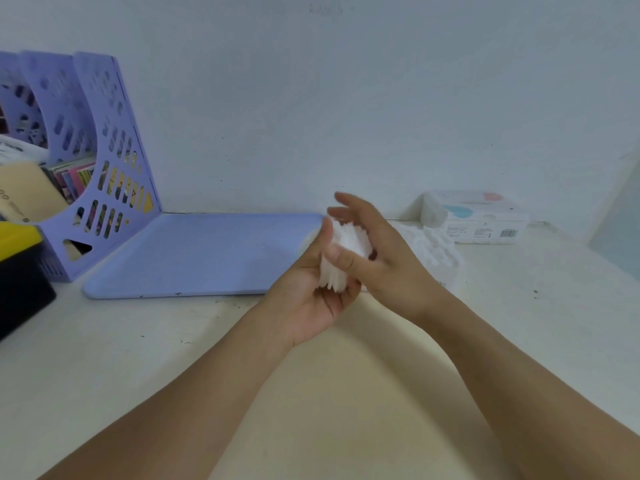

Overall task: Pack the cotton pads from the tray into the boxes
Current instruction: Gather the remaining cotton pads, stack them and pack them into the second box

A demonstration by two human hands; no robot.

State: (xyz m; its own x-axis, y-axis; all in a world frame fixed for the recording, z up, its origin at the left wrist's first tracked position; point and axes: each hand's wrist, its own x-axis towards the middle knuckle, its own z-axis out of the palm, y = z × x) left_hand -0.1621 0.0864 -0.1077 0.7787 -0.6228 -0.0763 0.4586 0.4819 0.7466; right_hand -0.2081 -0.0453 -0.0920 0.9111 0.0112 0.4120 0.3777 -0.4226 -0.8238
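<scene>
A stack of white cotton pads [341, 258] is held between both hands above the right end of the pale blue tray [194, 258]. My left hand [311, 292] cups the stack from below, palm up, thumb along its left side. My right hand [374, 258] grips it from the right, thumb across the front, fingers partly spread behind. Just right of the hands a box [433, 251] lies filled with white pads. A closed white box [485, 216] with pink and blue marks stands behind it by the wall.
A lilac file rack [104, 161] with books stands at the back left against the wall. A black and yellow object [20, 271] sits at the left edge. The cream table [346, 375] stretches toward me under both forearms.
</scene>
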